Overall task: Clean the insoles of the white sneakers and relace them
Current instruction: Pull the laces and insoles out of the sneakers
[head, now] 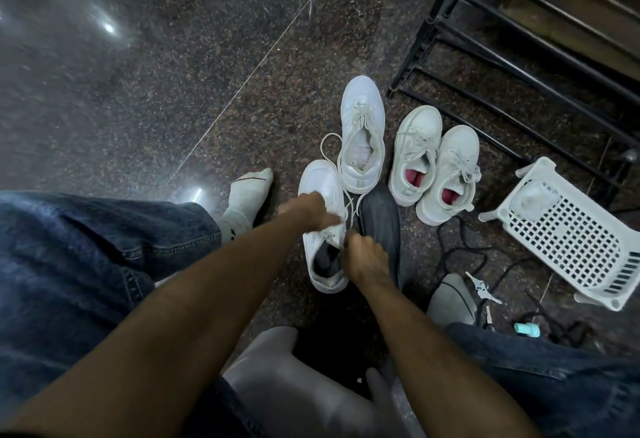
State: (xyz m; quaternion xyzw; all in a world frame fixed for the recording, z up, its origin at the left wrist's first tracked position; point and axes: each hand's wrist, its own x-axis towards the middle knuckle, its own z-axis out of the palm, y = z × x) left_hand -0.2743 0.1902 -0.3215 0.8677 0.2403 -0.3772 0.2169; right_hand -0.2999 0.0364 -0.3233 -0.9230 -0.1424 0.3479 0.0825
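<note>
White sneakers lie on the dark granite floor point(173, 91); the near sneaker point(320, 229) sits under both hands, its mate point(362, 132) just beyond the fingers with toe pointing away and a loose lace point(330, 146) looping off its left side; to the right of the fingers rises a black shoe rack point(519, 67), and nearer, a white perforated basket point(568, 233) lies tipped on the floor; a second pair of pale sneakers point(434, 167) with pink insoles stands between mate and basket; a dark insole point(381, 223) lies touching the near sneaker's right side; the left hand point(308, 210) rests across the near sneaker's laces, blurred, its grip not clear; the right hand point(363, 254) curls its fingers at the shoe's opening, pinching something there, though what exactly I cannot tell; keys point(481, 287) lie nearer than the right fingers.
</note>
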